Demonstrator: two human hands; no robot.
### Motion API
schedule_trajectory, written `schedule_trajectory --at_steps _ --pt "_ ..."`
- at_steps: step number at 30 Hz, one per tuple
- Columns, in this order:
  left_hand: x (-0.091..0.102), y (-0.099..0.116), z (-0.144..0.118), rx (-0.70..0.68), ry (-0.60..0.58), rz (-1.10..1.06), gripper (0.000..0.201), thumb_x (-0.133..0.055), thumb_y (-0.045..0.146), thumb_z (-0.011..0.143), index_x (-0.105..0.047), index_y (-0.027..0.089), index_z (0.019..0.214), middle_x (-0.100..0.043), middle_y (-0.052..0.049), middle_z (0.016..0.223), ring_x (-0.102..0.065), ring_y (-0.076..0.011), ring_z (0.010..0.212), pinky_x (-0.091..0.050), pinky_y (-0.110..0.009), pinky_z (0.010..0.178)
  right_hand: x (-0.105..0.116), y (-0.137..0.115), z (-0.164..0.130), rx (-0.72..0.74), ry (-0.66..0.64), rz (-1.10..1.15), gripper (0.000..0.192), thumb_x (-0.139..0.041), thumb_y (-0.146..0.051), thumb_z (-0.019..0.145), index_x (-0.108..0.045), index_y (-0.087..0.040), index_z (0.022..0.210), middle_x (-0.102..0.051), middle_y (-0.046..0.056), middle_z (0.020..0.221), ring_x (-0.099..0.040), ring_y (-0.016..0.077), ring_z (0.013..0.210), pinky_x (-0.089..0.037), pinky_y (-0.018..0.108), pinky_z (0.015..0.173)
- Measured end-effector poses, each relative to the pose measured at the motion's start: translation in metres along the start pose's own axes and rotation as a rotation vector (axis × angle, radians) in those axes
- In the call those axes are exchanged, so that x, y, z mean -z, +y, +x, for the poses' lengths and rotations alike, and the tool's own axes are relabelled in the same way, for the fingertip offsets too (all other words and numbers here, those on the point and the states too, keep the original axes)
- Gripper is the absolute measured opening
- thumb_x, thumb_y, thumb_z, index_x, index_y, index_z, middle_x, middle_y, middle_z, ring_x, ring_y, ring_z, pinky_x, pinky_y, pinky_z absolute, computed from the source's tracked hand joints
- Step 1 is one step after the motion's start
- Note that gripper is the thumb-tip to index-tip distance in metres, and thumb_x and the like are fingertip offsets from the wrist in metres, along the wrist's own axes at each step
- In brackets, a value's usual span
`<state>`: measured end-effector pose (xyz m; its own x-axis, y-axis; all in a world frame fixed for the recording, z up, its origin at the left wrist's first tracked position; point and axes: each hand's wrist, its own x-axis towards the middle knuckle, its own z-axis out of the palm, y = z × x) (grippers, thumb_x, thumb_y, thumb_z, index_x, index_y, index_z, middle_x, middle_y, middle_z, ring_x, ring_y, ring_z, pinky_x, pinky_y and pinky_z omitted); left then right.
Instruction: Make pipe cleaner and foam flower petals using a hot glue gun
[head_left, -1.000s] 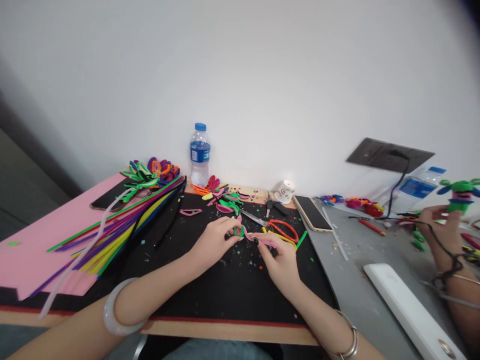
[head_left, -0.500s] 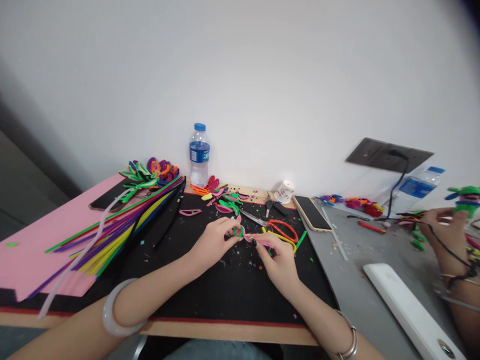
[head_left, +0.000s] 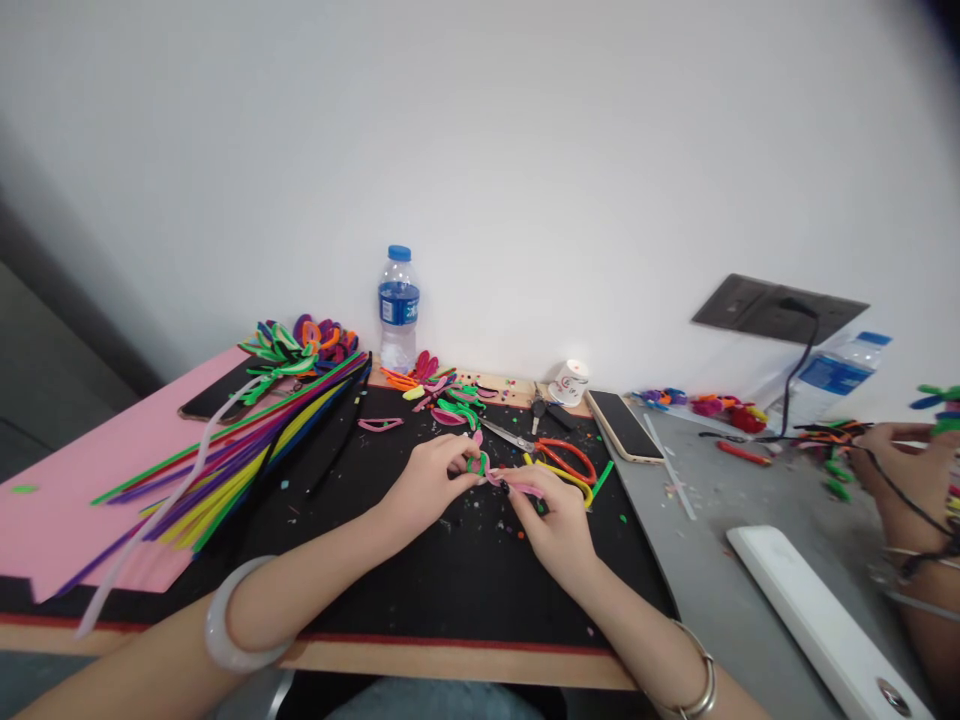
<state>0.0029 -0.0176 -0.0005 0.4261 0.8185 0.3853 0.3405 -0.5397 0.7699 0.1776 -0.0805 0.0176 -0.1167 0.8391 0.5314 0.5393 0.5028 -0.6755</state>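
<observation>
L hand (head_left: 431,482) pinching green/pink loop (head_left: 478,463) of pipe cleaner, R hand (head_left: 559,520) gripping its pink tail (head_left: 525,487); held just above black mat (head_left: 420,580), mid-table. Scissors (head_left: 559,453) just behind R hand, w/ phone (head_left: 621,424) nearby. Pipe cleaner bundle (head_left: 247,450) well left.

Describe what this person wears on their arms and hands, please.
Both forearms are bare, with no sleeves showing. The left wrist carries a thick, smooth, pale whitish bangle. The right wrist carries thin silver metal bangles. The right hand has dark painted fingernails.
</observation>
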Motion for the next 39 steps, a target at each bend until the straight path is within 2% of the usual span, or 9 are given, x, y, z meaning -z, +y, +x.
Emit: schedule_trajectory --at_steps 9,15,21,27,31,39 --pt "-0.0014 0.001 0.0 0.084 -0.033 -0.122 0.016 -0.064 0.014 0.07 -0.062 0.018 0.085 -0.065 0.001 0.072 -0.064 -0.013 0.065 -0.054 -0.026 0.068 0.0019 -0.0003 0.0 -0.013 0.003 -0.01 0.018 -0.052 -0.012 0.081 -0.066 -0.023 0.086 -0.071 0.004 0.091 -0.066 0.0184 0.085 -0.051 0.031 0.076" --pt "-0.0038 0.0014 -0.0005 0.204 -0.075 -0.308 0.017 -0.066 0.018 0.07 -0.06 0.016 0.086 -0.067 0.0 0.071 -0.066 -0.0151 0.068 -0.054 -0.027 0.068 0.002 0.0001 0.0007 -0.008 -0.007 -0.008 0.019 -0.051 -0.012 0.082 -0.066 -0.022 0.088 -0.071 0.005 0.091 -0.065 0.0187 0.087 -0.051 0.032 0.078" --pt "-0.0051 0.0008 0.0007 0.253 -0.076 -0.373 0.017 -0.067 0.016 0.066 -0.058 0.015 0.08 -0.064 0.001 0.069 -0.064 -0.0126 0.064 -0.052 -0.025 0.065 0.0023 0.0004 0.0008 0.003 -0.002 -0.011 0.018 -0.052 -0.012 0.082 -0.066 -0.022 0.087 -0.071 0.005 0.091 -0.065 0.0186 0.086 -0.051 0.033 0.078" --pt "-0.0032 0.0031 0.0011 0.227 -0.054 -0.331 0.014 -0.066 0.015 0.067 -0.058 0.016 0.079 -0.062 0.002 0.067 -0.064 -0.0132 0.064 -0.053 -0.025 0.064 0.0026 0.0 0.0005 -0.012 0.002 0.005 0.017 -0.052 -0.012 0.082 -0.065 -0.022 0.085 -0.07 0.006 0.092 -0.064 0.0197 0.088 -0.05 0.035 0.08" --pt "-0.0021 0.003 0.0013 0.153 0.004 -0.219 0.012 -0.064 0.011 0.067 -0.059 0.016 0.078 -0.06 0.001 0.07 -0.062 -0.0119 0.062 -0.053 -0.024 0.063 0.0016 0.0016 0.0012 -0.067 0.027 0.035 0.015 -0.053 -0.012 0.081 -0.065 -0.022 0.081 -0.069 0.007 0.096 -0.063 0.0206 0.091 -0.048 0.037 0.083" --pt "0.001 0.0041 0.0011 0.024 0.046 -0.104 0.01 -0.061 0.01 0.071 -0.061 0.017 0.077 -0.058 0.0 0.08 -0.06 -0.0093 0.063 -0.052 -0.021 0.062 -0.0029 0.005 0.001 -0.171 0.055 0.23 0.011 -0.055 -0.018 0.082 -0.065 -0.021 0.077 -0.068 0.008 0.091 -0.063 0.0206 0.088 -0.05 0.036 0.079"
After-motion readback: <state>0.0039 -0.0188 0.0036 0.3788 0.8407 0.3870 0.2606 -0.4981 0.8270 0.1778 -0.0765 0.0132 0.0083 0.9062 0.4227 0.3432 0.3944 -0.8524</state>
